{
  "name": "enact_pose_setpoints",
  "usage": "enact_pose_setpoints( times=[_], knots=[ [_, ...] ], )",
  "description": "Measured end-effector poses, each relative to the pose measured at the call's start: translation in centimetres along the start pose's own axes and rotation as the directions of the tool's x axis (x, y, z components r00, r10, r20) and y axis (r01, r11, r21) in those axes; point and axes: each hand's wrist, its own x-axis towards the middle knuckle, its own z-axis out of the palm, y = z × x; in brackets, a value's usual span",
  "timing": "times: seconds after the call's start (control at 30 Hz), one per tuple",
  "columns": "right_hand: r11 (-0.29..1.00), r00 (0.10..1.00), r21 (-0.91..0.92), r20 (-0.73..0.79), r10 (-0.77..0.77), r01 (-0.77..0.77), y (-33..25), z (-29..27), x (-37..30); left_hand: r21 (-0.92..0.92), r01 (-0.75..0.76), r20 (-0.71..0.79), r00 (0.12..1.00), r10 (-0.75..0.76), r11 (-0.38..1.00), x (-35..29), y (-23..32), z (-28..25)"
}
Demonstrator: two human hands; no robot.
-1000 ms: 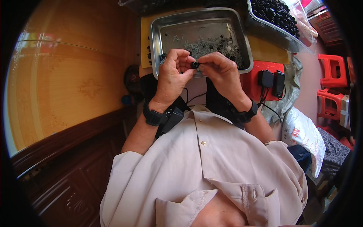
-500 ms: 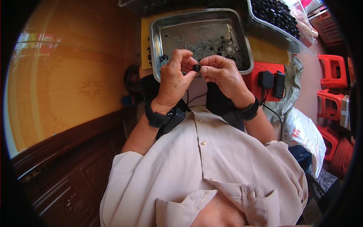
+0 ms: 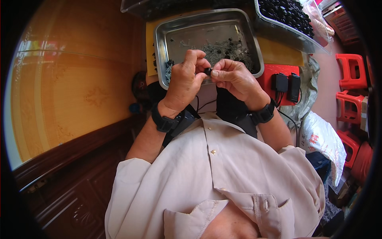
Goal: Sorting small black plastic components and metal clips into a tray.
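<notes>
L hand (image 3: 182, 81) pinches black pc (image 3: 208, 71) w/ R hand; hands meet there, over tray (image 3: 191, 35), near side. Pc looks mid-work; facing & long axis can't tell, too small, part hidden. Loose screws (image 3: 217, 48) behind prob. left to do; none clearly done. R hand (image 3: 238, 81) grips pc's R side. Far R: 1 bin (image 3: 274, 32), black pcs inside.

Over the near edge of the metal tray (image 3: 199, 34), a person's left hand (image 3: 181, 83) and right hand (image 3: 240, 81) meet, a small black part (image 3: 207, 71) pinched at their fingertips. Thin silvery metal pieces (image 3: 218, 51) lie loose inside the tray, mostly toward its right side. From where I stand, a clear bin (image 3: 292, 41) of black discs (image 3: 283, 15) sits beyond the tray's far right corner; two black adapters (image 3: 280, 83) rest just right of the tray, red stools (image 3: 350, 59) well apart farther right.
</notes>
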Motion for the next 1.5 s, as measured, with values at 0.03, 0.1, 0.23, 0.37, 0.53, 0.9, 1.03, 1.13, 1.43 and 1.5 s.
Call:
enact_pose_setpoints(
  times=[0.03,0.1,0.23,0.37,0.53,0.9,1.03,1.13,1.43,1.5],
  knots=[
    [1.000,1.000,0.002,0.001,-0.001,0.001,-0.1,-0.1,-0.1,0.001,-0.001,0.001,1.000,0.001,1.000,0.1,0.1,0.0],
    [0.999,1.000,-0.042,0.012,-0.020,0.020,-0.1,-0.3,-0.2,0.014,-0.009,0.051,0.999,0.008,1.000,0.1,0.1,0.0],
    [0.998,0.999,-0.052,0.011,-0.038,0.039,0.0,-0.6,-0.2,0.040,-0.071,0.078,0.995,0.068,0.997,0.5,0.4,0.2],
    [0.997,0.999,-0.059,0.006,-0.051,0.051,-0.1,-0.8,-0.3,0.039,-0.116,0.159,0.981,0.108,0.993,0.8,0.7,0.0],
    [0.995,0.995,0.009,0.024,-0.096,0.096,0.2,-1.1,-0.3,0.026,-0.114,0.211,0.972,0.106,0.993,1.3,1.0,0.2],
    [0.791,0.805,-0.298,-0.105,-0.584,0.535,-11.1,-4.9,-1.1,0.163,0.151,-0.066,0.988,-0.141,0.975,2.8,-3.1,-3.4],
    [0.678,0.692,-0.455,-0.169,-0.702,0.577,-17.3,-9.5,-2.4,0.375,0.062,0.163,0.978,-0.131,0.925,1.3,-6.3,-3.5],
    [0.581,0.519,-0.612,-0.304,-0.799,0.536,-18.2,-8.4,-2.8,0.440,0.045,0.219,0.963,-0.156,0.897,1.0,-5.9,-2.4],
    [-0.094,0.902,-0.986,0.165,-0.400,0.139,-5.6,-1.9,0.9,0.519,0.047,0.202,0.963,-0.176,0.853,0.9,-7.1,-1.7],
    [-0.289,0.933,-0.955,0.158,-0.324,0.061,-3.6,-1.2,1.4,0.509,0.077,0.150,0.973,-0.176,0.857,1.1,-7.1,-2.1]
  ],
)
